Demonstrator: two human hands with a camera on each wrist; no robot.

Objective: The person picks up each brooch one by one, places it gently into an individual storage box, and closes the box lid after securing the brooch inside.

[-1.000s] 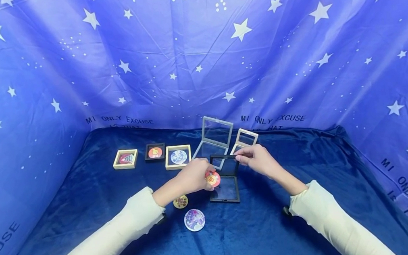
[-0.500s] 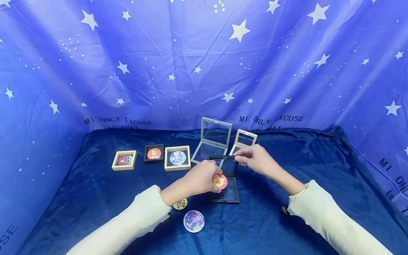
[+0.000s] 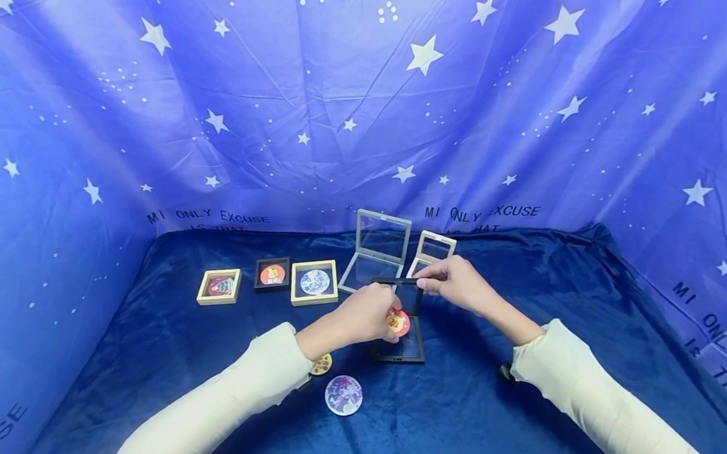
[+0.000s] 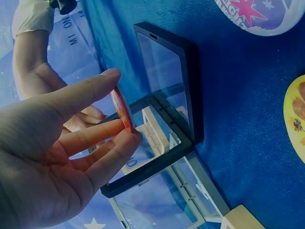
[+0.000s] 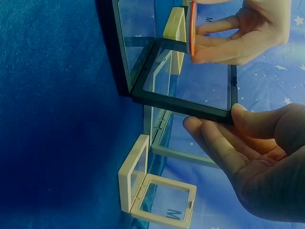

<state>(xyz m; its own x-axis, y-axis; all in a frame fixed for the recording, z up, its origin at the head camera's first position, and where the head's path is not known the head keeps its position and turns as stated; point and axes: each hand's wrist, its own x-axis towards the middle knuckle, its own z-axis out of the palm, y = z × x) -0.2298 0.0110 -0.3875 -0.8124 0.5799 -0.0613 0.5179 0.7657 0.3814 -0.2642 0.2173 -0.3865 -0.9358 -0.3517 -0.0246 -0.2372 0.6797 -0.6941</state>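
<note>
Between thumb and fingertips my left hand (image 3: 366,315) pinches a round red badge (image 3: 398,323) by its rim, over the lower half of an open black display frame (image 3: 400,353). In the left wrist view the badge (image 4: 122,109) appears almost edge-on, apart from the clear film. My right hand (image 3: 455,282) grips the corner of the frame's raised lid; the right wrist view has the thumb on one side of the black lid (image 5: 186,106) and fingers on the other. A yellow badge (image 3: 321,364), partly hidden by the left sleeve, and a purple badge (image 3: 344,395) lie nearer.
Behind the black frame stand an open grey frame (image 3: 376,269) and a smaller open cream frame (image 3: 438,246). To the left sit closed frames holding badges: a cream one (image 3: 315,302), a black one (image 3: 273,287) and another cream one (image 3: 217,301). Blue velvet cloth (image 3: 225,426) covers the surface.
My left hand has moved right with the red badge, from the black frame's left edge to over its lower half. The right hand still holds the lid.
</note>
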